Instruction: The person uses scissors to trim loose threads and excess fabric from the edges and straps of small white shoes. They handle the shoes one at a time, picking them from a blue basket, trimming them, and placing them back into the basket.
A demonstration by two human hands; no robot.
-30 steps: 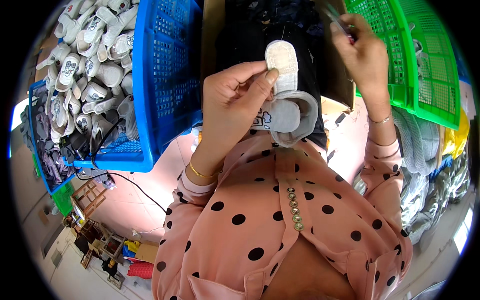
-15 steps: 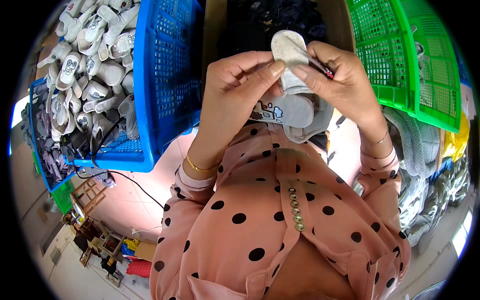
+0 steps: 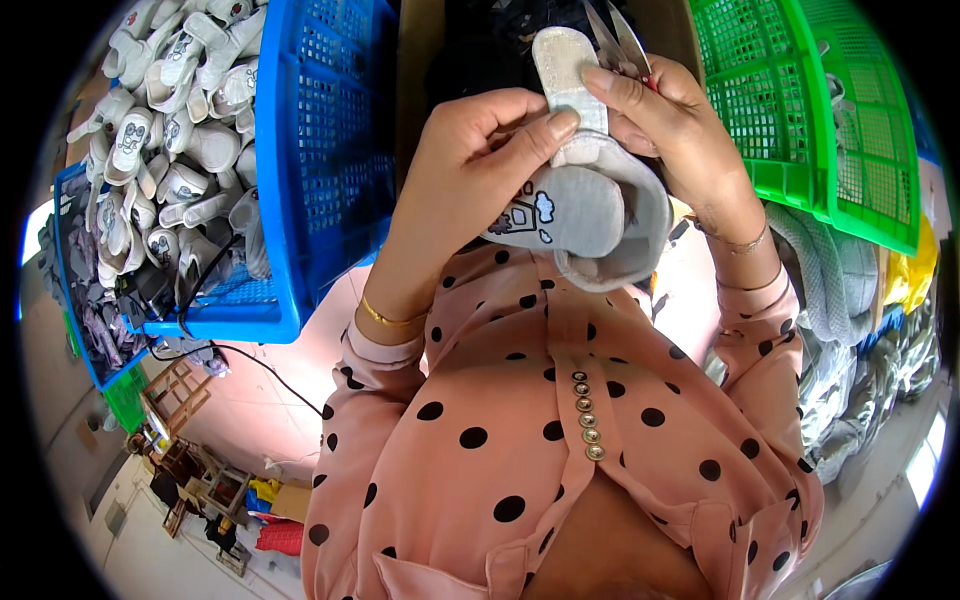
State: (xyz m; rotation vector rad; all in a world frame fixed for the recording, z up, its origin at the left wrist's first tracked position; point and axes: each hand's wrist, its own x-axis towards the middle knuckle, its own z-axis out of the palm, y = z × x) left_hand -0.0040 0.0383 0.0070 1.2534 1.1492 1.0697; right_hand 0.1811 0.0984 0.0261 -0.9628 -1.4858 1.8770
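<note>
Pale grey shoe (image 3: 590, 225) is hanging in front of the shirt, between the two baskets, its strap (image 3: 563, 58) pointing away from the body. Left hand (image 3: 487, 150) is pinching the strap near its base, thumb on top. Right hand (image 3: 682, 128) is grasping scissors (image 3: 620, 42), blades spreading apart beyond the fingers; its thumb is also touching the strap. Blue basket (image 3: 345, 130) on the left is holding a heap of similar shoes (image 3: 212, 145). Green basket (image 3: 768, 120) is standing on the right. Dark scraps (image 3: 500, 16) are lying beyond the hands.
</note>
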